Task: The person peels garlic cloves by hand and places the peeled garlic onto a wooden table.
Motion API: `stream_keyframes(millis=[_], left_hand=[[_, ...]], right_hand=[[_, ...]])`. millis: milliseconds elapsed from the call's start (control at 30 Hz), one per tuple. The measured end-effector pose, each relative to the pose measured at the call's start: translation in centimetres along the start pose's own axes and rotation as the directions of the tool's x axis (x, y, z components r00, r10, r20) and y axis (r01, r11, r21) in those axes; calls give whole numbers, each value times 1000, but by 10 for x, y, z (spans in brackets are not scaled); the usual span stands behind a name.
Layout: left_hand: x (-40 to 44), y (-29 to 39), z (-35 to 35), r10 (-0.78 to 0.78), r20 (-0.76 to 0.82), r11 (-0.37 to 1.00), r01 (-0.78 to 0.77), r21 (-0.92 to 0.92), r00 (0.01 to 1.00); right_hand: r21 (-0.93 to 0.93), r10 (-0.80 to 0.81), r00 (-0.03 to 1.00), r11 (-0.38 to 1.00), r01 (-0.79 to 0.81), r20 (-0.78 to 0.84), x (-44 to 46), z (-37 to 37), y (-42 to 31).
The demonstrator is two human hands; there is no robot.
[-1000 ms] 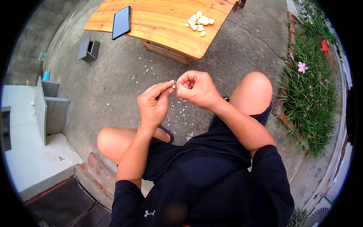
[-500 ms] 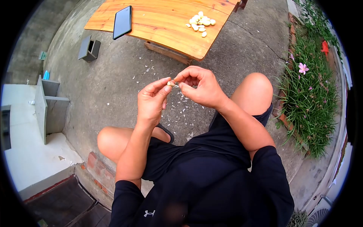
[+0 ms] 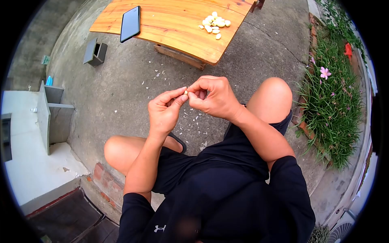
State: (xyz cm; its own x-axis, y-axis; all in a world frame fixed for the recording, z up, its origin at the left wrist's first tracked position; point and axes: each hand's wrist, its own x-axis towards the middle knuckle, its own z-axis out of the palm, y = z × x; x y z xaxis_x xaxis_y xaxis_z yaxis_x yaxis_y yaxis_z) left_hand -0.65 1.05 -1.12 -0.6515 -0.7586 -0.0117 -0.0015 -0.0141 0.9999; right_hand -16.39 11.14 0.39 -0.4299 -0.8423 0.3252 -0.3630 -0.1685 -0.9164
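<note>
A small pale garlic clove (image 3: 186,92) sits between the fingertips of both hands, above the ground in front of my knees. My left hand (image 3: 164,115) pinches it with thumb and forefinger. From the other side, my right hand (image 3: 216,97) closes its thumb and forefinger on the clove, its remaining fingers curled in. Fingertips cover most of the clove. Peeled garlic cloves (image 3: 214,22) lie in a loose pile near the right end of the wooden table (image 3: 174,20).
A dark phone (image 3: 130,24) lies on the table's left part. Scraps of garlic skin (image 3: 194,119) are scattered on the concrete. At left stands a small grey box (image 3: 95,52). A grassy bed (image 3: 332,105) with pink flowers runs along the right.
The right hand's fingertips have come down and in against the clove, where a bit of skin showed between the hands before. The clove is now more hidden.
</note>
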Motion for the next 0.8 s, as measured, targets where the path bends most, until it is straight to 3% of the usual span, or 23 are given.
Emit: stream_keyframes(millis=[267, 367, 800], left_hand=[[0, 0, 0, -116, 54, 986, 122, -113, 992], [2, 2, -3, -169, 76, 970, 180, -161, 983], [1, 2, -3, -152, 69, 969, 163, -184, 986]], right_hand=[[-37, 67, 998, 997, -67, -19, -1, 0, -2], [202, 310, 947, 925, -321, 88, 0, 0, 3], [205, 331, 930, 910, -360, 160, -1, 0, 11]])
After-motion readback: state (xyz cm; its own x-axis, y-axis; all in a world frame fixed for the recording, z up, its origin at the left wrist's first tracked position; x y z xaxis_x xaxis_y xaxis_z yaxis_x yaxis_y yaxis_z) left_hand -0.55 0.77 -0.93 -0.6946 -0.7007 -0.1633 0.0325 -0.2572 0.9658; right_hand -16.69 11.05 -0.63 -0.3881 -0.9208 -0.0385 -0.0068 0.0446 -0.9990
